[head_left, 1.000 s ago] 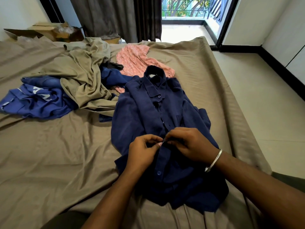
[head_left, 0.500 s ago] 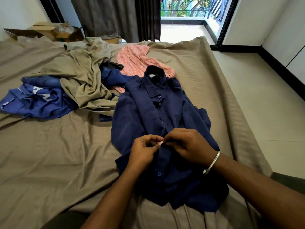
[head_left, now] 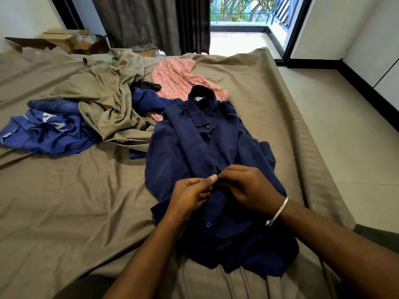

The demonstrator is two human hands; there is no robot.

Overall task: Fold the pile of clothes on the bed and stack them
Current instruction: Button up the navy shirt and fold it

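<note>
Buttoning dark navy button-front shirt (head_left: 190, 147), lying face-up near right on tan bed sheet (head_left: 64, 201), collar far, hem near. Left hand (head_left: 190, 196) and right hand (head_left: 248, 187) pinching placket at mid-length, fingertips meeting. Placket axis running near–far between both hands, equally close.

At the left of the frame, the crumpled blue garment (head_left: 49, 132) carries large white letters; folds hide most of them, and only shapes like "A" and "V" or "N" show, no whole word. Nothing else is legible
</note>
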